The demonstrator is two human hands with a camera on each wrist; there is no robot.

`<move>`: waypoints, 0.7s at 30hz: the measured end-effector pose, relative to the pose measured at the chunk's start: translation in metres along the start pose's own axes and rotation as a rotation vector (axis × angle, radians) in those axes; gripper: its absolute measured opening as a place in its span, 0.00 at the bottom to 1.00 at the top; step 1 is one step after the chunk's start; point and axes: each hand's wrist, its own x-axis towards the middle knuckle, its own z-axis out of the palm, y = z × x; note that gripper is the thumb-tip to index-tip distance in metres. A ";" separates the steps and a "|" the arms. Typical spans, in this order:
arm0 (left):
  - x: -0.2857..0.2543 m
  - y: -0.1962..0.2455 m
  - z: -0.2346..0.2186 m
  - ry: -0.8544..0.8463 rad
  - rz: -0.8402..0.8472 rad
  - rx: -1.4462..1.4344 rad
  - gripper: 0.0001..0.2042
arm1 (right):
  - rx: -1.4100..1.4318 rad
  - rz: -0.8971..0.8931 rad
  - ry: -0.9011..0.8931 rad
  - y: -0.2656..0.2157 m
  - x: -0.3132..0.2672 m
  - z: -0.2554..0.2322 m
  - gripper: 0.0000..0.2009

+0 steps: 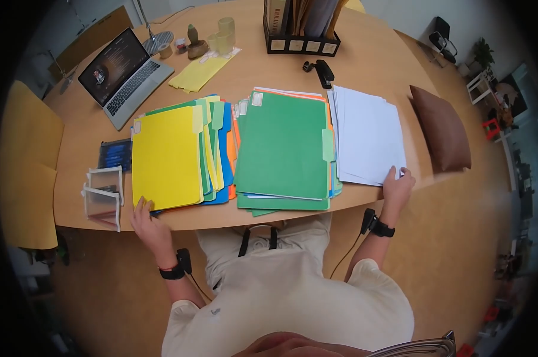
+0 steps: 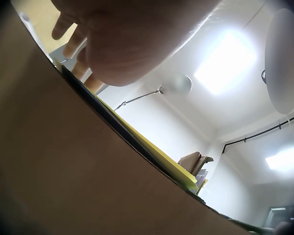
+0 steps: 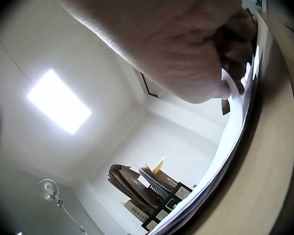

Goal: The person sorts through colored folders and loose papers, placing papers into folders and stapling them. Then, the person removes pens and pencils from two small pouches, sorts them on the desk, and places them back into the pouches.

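On the right, a stack of white paper sheets [image 1: 367, 134] lies on the table, and my right hand [image 1: 398, 189] pinches its near right corner. The right wrist view shows the sheet edge [image 3: 230, 115] bending up at the thumb, with the fingers curled beyond it. My left hand [image 1: 151, 227] rests its fingertips on the near left corner of a yellow folder [image 1: 167, 157], the top one of a pile of coloured folders. Extended fingers of the left hand [image 2: 122, 39] show in the left wrist view. Between the hands sits a pile topped by a green folder [image 1: 282, 146].
A laptop [image 1: 129, 80] stands open at the back left. Zip pouches [image 1: 102, 205] lie left of the yellow folder. Behind the piles are a stapler [image 1: 324, 74] and a black file holder [image 1: 302, 46]. A brown cushion [image 1: 441, 131] is at the right edge.
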 end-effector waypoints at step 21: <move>0.009 0.218 0.045 -0.483 0.570 -0.297 0.32 | 0.696 -0.258 -0.893 -0.063 -0.088 -0.042 0.12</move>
